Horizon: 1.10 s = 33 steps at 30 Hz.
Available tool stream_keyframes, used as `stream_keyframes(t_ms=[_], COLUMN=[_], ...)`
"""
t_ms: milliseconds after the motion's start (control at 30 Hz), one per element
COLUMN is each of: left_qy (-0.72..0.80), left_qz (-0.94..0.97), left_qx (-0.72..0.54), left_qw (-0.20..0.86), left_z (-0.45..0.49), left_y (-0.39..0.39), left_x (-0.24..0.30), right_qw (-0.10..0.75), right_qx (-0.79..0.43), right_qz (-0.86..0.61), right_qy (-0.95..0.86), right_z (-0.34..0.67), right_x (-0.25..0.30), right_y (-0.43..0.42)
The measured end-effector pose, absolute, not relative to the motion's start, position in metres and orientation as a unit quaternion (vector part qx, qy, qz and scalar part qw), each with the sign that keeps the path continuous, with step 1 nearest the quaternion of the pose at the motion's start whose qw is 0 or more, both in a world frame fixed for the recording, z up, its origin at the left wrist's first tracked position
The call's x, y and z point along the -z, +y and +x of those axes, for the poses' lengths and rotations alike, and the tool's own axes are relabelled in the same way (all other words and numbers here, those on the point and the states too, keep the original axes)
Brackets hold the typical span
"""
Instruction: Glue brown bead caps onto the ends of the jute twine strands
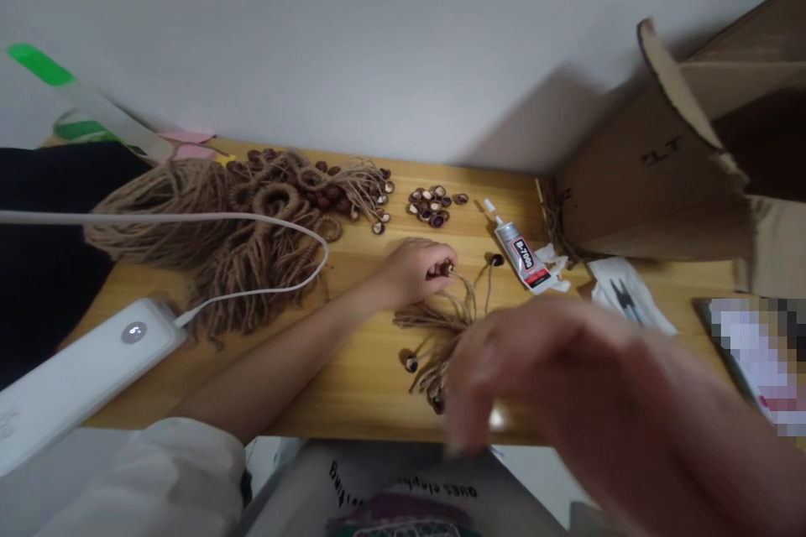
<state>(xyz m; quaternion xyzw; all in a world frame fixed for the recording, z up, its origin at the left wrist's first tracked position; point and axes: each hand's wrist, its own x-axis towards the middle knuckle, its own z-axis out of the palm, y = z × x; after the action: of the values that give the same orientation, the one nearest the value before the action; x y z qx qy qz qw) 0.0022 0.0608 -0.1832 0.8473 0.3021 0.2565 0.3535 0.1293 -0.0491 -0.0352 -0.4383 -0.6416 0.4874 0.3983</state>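
My left hand (416,270) rests on the wooden table (353,386), its fingers pinched on a small brown bead (447,268) tied to a jute string. A bundle of jute strings with beads (441,336) lies just below and right of it. My right hand (541,369) is close to the camera and smeared by motion, fingers hanging down over the bundle's lower end; whether it holds anything I cannot tell. A loose dark bead (497,259) lies to the right of the left hand.
A glue tube (521,254) lies near an open cardboard box (680,176) at the right. A pile of beads (431,205), jute coils and skeins (252,226), a white power strip (81,369) with its cable, and paper with scissors (626,295) share the table.
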Motion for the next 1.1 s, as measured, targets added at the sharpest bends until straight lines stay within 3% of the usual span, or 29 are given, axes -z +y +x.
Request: stream_keyframes(t_ms=[100, 133, 267, 433, 733, 1100], left_qy=[0.306, 0.306, 0.310, 0.305, 0.301, 0.289], left_qz=[0.850, 0.850, 0.844, 0.838, 0.841, 0.850], left_qx=[-0.251, -0.250, -0.261, -0.276, -0.267, -0.267], left_qw=[0.348, 0.347, 0.351, 0.358, 0.361, 0.352], left_z=[0.002, 0.002, 0.002, 0.002, 0.001, 0.001], left_y=[0.060, 0.060, 0.058, 0.059, 0.061, 0.062], left_x=[0.181, 0.180, 0.176, 0.178, 0.178, 0.180], right_qw=[0.606, 0.634, 0.511, 0.438, 0.386, 0.392], right_qx=[-0.369, -0.335, -0.428, -0.489, -0.514, -0.500], right_qz=[-0.485, -0.507, -0.594, -0.572, -0.532, -0.537], right_qy=[-0.511, -0.479, -0.450, -0.492, -0.551, -0.556], right_z=[0.148, 0.154, 0.169, 0.167, 0.171, 0.170], right_x=[0.074, 0.093, 0.157, 0.166, 0.171, 0.174], right_y=[-0.014, 0.000, 0.030, 0.017, 0.012, 0.013])
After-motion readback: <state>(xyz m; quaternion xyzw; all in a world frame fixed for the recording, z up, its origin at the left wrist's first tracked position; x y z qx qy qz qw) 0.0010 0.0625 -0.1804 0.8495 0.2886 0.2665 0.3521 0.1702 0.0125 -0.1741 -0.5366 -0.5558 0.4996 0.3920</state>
